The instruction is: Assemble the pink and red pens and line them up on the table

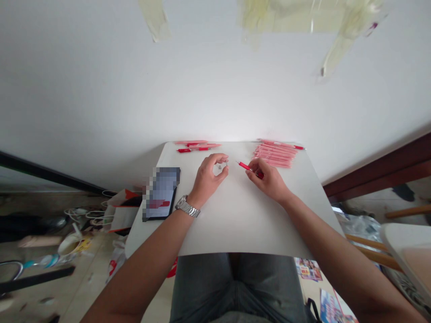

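Note:
My left hand (210, 174), with a metal watch (187, 206) on its wrist, pinches a small shiny piece (226, 163) between thumb and forefinger. Too tiny to name for certain, it looks clear or silvery. Another small grey piece (220, 167) shows on the table inside the curve of that hand. In my right hand (264, 176) is a red pen (244, 166), its thin bare tip pointing left toward the left hand. A gap separates the pen tip from the left fingers. Part of the pen's barrel is hidden by the right fingers.
On the white table (235, 229), pink pen refills or sticks (274, 154) lie in a row at back right, beside a red-ended pen (299, 147). Several red pens (193, 150) lie at back left. A phone (163, 193) rests at left. The wall (215, 89) stands behind.

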A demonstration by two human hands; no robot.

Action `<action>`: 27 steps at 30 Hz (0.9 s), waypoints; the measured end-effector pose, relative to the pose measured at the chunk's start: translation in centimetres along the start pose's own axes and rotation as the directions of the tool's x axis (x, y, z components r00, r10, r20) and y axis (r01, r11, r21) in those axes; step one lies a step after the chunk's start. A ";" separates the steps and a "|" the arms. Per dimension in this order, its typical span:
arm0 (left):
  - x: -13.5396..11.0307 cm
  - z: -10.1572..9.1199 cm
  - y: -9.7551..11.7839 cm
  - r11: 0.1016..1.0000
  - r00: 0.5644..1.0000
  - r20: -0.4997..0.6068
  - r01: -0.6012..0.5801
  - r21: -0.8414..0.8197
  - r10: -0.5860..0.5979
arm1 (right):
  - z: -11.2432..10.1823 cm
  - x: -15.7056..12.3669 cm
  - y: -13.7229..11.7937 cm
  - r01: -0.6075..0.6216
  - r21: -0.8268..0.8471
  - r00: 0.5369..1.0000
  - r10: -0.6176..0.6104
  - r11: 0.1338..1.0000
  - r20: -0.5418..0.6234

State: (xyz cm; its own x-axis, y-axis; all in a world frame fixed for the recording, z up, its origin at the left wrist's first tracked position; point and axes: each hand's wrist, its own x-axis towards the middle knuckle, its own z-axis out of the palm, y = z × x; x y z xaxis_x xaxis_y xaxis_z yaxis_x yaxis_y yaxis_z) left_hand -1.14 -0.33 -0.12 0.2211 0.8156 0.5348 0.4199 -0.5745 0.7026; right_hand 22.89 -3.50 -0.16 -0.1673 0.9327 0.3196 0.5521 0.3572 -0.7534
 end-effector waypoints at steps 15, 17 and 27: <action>0.2 -0.1 -1.8 0.994 0.994 0.006 0.107 0.006 -0.107 | 0.0 0.0 0.1 0.002 0.002 1.000 -0.002 1.000 0.004; 0.2 0.0 -1.8 0.993 0.993 0.005 0.120 -0.007 -0.120 | 0.0 0.0 0.2 -0.001 0.004 1.000 0.001 1.000 0.009; 0.1 -0.1 -2.4 0.986 0.993 0.036 0.107 0.129 -0.113 | 0.0 0.0 0.4 0.007 0.002 1.000 -0.007 1.000 0.010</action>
State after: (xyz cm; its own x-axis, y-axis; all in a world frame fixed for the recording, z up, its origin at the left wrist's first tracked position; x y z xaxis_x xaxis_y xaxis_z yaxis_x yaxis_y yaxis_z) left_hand -2.22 1.12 -1.67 0.2036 0.8771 0.4350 0.5511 -0.4700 0.6895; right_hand 23.06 -3.34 -0.47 -0.1796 0.9307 0.3187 0.5491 0.3637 -0.7525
